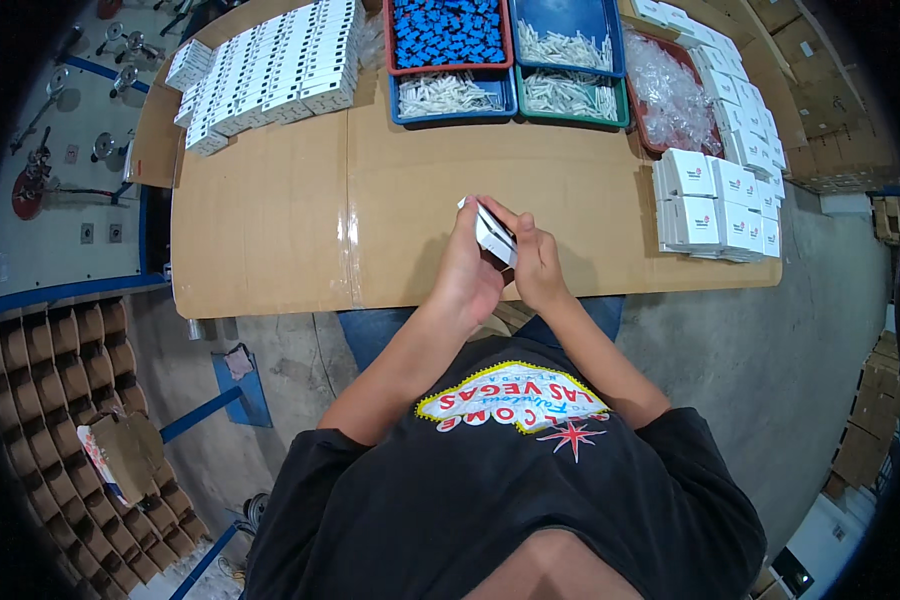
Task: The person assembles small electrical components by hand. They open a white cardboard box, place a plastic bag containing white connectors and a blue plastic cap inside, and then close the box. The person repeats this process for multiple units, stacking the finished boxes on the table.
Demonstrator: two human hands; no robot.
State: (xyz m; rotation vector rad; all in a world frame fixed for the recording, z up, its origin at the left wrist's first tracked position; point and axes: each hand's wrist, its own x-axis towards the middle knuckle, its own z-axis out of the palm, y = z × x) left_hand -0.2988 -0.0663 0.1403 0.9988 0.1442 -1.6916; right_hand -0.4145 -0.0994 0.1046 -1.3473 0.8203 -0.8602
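Between my two hands, above the near edge of the cardboard-covered table [270,215], is a small white box [494,236] with a dark side. My left hand [463,272] wraps its left side, fingers at the top end. On the other side my right hand [538,262] grips it, with the fingertips near its upper edge. The palms hide part of the box, so I cannot tell whether its flap is raised.
Rows of white boxes [280,60] stand at the far left. Trays hold blue pieces [448,33], white sticks [568,95] and clear plastic bags [667,90] at the back. Stacked white boxes [715,205] stand at the right; a cardboard divider grid [45,400] lies lower left.
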